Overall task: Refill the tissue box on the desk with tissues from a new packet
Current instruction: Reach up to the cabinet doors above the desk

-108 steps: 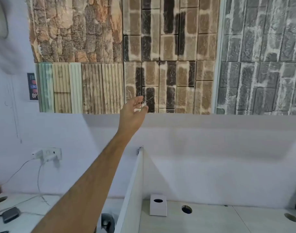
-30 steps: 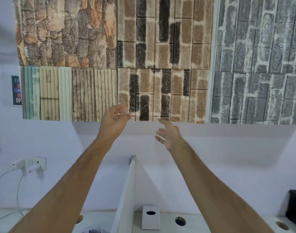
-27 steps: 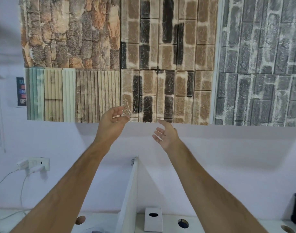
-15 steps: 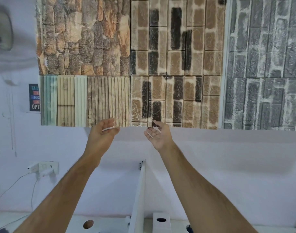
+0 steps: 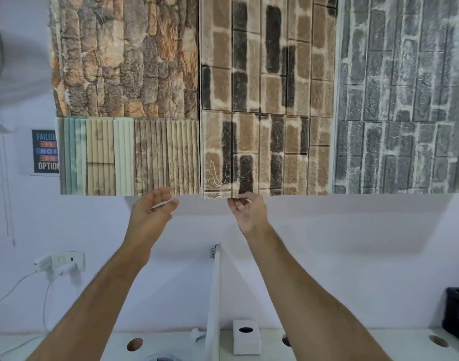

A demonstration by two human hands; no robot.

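Observation:
A white square tissue box with a dark oval slot on top stands on the white desk, just right of a white divider panel. Both arms are raised toward the wall, far above the box. My left hand is held up with fingers curled and apart, nothing clearly in it. My right hand is up at the lower edge of the brick-pattern wall panels, its fingertips pinched together; whether they hold anything I cannot make out. No tissue packet is in view.
Round cable holes mark the desk on both sides of the divider. A wall socket with a white cable sits at left, and a poster hangs above it. A black tray stands at the right edge.
Both hands have stayed raised near the panels' lower edge. My right hand's fingers have closed from spread to a pinch. The view has shifted a little.

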